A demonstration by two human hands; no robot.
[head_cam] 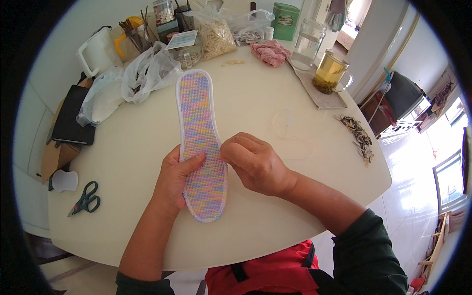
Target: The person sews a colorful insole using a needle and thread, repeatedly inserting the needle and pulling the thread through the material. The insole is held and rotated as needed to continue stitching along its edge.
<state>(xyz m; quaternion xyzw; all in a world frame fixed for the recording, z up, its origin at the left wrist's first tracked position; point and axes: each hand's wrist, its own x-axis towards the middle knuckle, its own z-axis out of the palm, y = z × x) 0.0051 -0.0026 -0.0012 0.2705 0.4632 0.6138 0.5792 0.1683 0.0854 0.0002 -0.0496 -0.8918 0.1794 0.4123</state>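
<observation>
A multicoloured knitted insole (201, 110) with a white edging stands out lengthwise before me, over the cream table. My left hand (177, 173) grips its left side, thumb on top and fingers underneath. At the insole's right edge, my right hand (254, 162) has its fingers closed together, touching or nearly touching the edging; whether a needle is between them cannot be seen. A thin pale thread (295, 138) lies in loops on the table, right of the insole and beyond my right hand.
Scissors (87, 201) lie at the left. Plastic bags (149, 75), a clear bag of pale pieces (215, 38), a pink cloth (270, 53) and a green tin (286, 21) line the far side. A glass jar (308, 44) and a glass mug of tea (330, 72) stand right, near seed shells (357, 134).
</observation>
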